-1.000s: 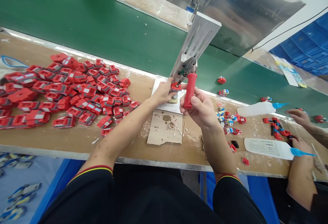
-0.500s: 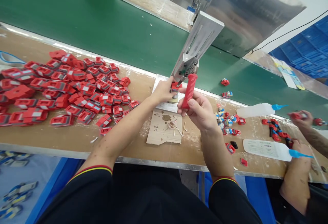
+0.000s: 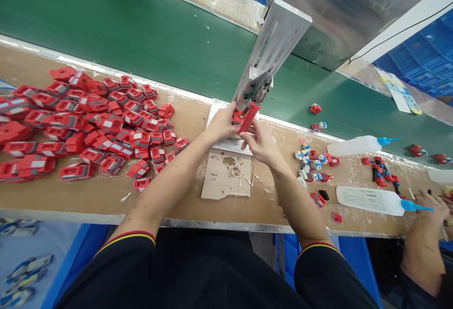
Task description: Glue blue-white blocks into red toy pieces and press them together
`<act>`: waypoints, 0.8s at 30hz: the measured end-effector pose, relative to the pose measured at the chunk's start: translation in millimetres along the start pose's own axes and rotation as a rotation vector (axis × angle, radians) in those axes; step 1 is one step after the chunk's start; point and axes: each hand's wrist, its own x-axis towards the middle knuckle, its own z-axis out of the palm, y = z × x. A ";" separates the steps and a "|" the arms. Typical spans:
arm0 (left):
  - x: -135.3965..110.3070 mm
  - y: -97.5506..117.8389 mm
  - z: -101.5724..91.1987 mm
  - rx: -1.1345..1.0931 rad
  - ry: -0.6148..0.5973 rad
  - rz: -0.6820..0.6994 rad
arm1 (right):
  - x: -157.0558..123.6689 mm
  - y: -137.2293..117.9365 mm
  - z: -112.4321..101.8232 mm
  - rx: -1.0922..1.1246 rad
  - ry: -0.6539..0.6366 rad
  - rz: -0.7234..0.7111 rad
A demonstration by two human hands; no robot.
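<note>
My right hand is closed round the red handle of a small metal press, and the handle now lies low, close to the press base. My left hand pinches a small red part under the press head. Both hands work at the white base plate. A big pile of red parts lies to the left of my left arm.
A stained cardboard piece with sticks lies before the press. Small red, blue and white parts and two white glue bottles lie right. Another person's hand is at the far right. A green conveyor belt runs behind.
My right hand has moved forward and pushed the red handle down toward the press base. The left hand stayed on the red part. The other person's hands drew back and lower.
</note>
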 end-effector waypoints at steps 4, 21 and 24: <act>2.8 0.3 5.5 0.036 -0.011 0.008 | 11.2 19.3 6.0 -0.070 0.048 -0.080; -109.0 -8.2 -124.4 1.022 -0.450 0.009 | -137.7 34.9 0.8 -0.643 0.052 -0.246; -106.2 -25.1 -120.6 0.983 -0.511 0.064 | -128.4 42.3 17.0 -0.661 0.041 -0.267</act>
